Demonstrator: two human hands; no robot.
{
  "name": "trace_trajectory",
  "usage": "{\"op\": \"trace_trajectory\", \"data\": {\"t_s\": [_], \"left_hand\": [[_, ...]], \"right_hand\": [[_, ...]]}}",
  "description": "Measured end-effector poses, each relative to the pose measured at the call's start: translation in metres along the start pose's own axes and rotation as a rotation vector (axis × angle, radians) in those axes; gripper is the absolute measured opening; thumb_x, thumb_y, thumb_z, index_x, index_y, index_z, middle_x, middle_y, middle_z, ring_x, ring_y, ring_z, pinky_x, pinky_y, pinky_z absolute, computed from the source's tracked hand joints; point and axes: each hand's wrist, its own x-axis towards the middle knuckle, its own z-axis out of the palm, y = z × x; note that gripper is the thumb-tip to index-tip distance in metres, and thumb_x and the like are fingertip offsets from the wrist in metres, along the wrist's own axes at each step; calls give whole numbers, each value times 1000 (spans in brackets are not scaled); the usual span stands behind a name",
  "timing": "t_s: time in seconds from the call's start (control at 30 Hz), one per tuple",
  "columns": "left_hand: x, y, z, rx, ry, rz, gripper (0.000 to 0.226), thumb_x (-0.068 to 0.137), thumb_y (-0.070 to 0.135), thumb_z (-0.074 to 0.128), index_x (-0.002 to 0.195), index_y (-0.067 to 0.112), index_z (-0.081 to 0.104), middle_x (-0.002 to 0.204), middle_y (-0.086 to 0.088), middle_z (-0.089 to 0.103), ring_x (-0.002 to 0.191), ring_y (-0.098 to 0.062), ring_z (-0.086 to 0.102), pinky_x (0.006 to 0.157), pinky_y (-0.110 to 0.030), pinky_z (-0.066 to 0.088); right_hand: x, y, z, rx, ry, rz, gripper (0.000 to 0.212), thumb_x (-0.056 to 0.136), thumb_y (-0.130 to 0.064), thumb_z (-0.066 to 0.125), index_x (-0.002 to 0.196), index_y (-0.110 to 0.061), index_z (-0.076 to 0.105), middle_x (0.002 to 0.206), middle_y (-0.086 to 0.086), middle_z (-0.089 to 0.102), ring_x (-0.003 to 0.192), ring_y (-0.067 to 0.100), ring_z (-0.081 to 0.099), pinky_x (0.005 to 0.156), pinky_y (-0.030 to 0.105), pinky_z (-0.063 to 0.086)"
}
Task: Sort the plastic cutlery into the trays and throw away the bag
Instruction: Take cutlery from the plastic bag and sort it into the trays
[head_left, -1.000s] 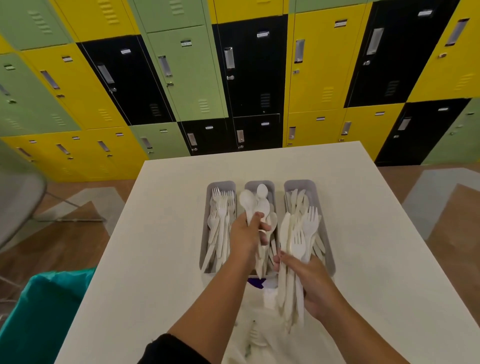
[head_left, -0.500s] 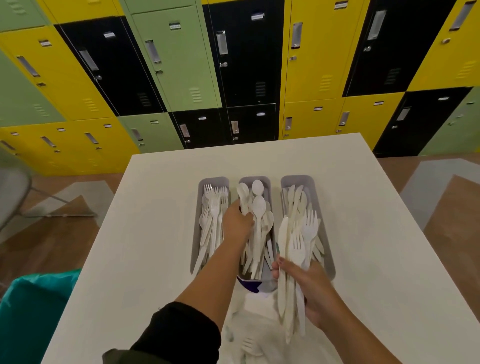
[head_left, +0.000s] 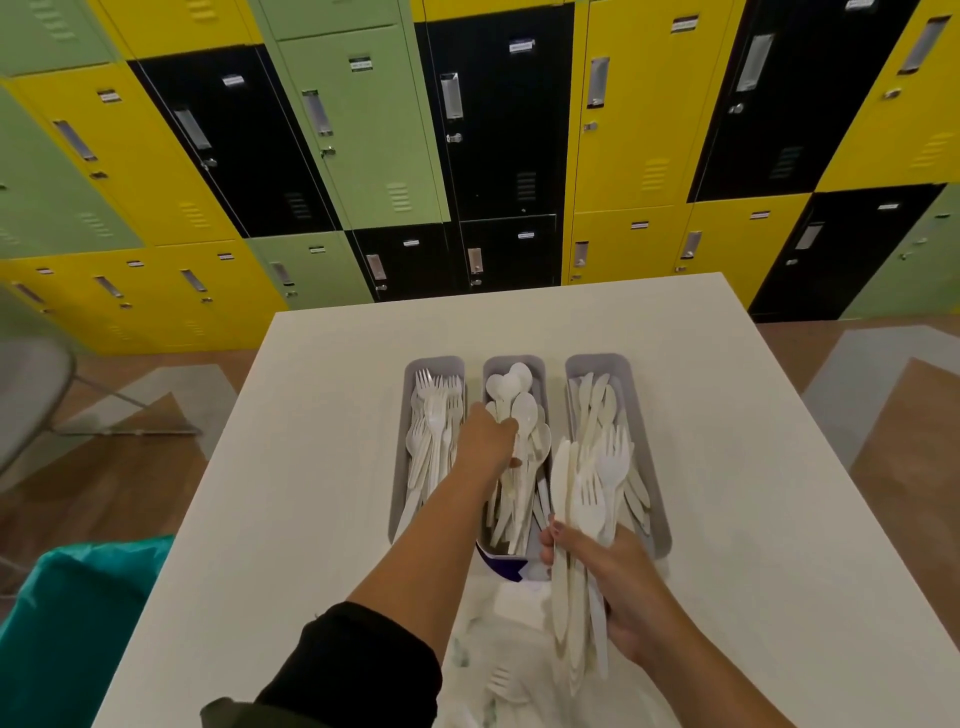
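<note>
Nearest, the crumpled white bag (head_left: 524, 670) lies on the table (head_left: 753, 467) at its near edge, between the forearms. Just beyond, the right hand (head_left: 618, 587) has its grip curled round a bundle of forks and knives (head_left: 582, 525), which stands up out of the fist over the right tray (head_left: 660, 540). Farther on, the left hand (head_left: 485, 441) reaches into the middle tray (head_left: 514, 361) among the spoons (head_left: 522, 410); whether its grip holds one cannot be told. Forks fill the left tray (head_left: 405, 415).
</note>
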Motion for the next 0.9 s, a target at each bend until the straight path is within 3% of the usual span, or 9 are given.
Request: {"op": "trace_trajectory", "data": {"t_s": [0.07, 0.13, 0.23, 0.33, 0.4, 0.47, 0.57, 0.73, 0.9], "left_hand": [[-3, -1, 1, 81, -7, -8, 53, 95, 14, 42, 144, 5, 23, 137, -15, 45, 98, -27, 54, 48, -18, 49], [-7, -4, 1, 156, -5, -1, 56, 95, 18, 43, 144, 6, 19, 140, -17, 41, 112, -33, 54, 76, -35, 52], [-16, -4, 4, 331, 71, 33, 61, 96, 23, 44, 146, 4, 14, 150, -20, 22, 127, -37, 42, 97, -44, 43], [-31, -3, 7, 377, 232, 183, 56, 95, 16, 44, 144, 7, 19, 150, -18, 19, 124, -37, 43, 94, -45, 46], [-42, -1, 11, 266, 267, 353, 53, 93, 6, 42, 143, 11, 24, 141, -13, 30, 113, -27, 48, 88, -33, 46], [-49, 3, 19, 168, 131, 377, 51, 93, 0, 38, 142, 16, 29, 132, -10, 43, 97, -18, 52, 79, -26, 46], [-52, 11, 35, 40, -171, 134, 48, 94, -1, 34, 139, 17, 38, 118, -6, 54, 72, -9, 51, 59, -20, 42], [-50, 17, 60, 16, -267, 107, 50, 93, -5, 35, 139, 15, 38, 131, -11, 50, 94, -14, 52, 50, -6, 45], [-49, 27, 69, 186, -285, 184, 52, 97, 7, 36, 146, 18, 28, 148, -7, 36, 121, -15, 45, 86, -22, 40]], "right_hand": [[-1, -1, -1, -10, 3, -9, 15, 85, -5, 64, 98, 0, 65, 78, 16, 69, 64, 18, 66, 56, 24, 54], [-4, -2, -2, -16, 4, -16, 14, 85, -4, 63, 99, 0, 65, 78, 15, 69, 63, 17, 67, 56, 24, 54], [-8, -3, -2, 1, 5, -25, 12, 86, -3, 62, 97, -1, 65, 75, 14, 69, 61, 16, 67, 55, 25, 54], [-10, -4, -3, 11, 9, -43, 10, 87, -3, 61, 95, 1, 65, 73, 13, 68, 60, 17, 66, 57, 25, 55], [-11, -4, -5, 17, 13, -63, 11, 87, -3, 60, 96, 2, 64, 72, 12, 67, 61, 16, 65, 59, 25, 55], [-12, -7, -9, 27, 34, -77, 15, 86, -3, 60, 101, 2, 64, 72, 11, 67, 61, 17, 64, 61, 28, 54], [-14, -10, -17, 72, 51, -82, 16, 87, -1, 59, 102, -4, 63, 70, 11, 67, 60, 18, 63, 61, 29, 55], [-15, -17, -32, 37, 72, -113, 12, 86, -1, 58, 96, -2, 66, 73, 13, 67, 65, 21, 64, 62, 29, 54], [-16, -22, -43, 47, 82, -119, 10, 86, 1, 58, 88, -3, 67, 71, 13, 67, 60, 18, 65, 61, 27, 55]]}}
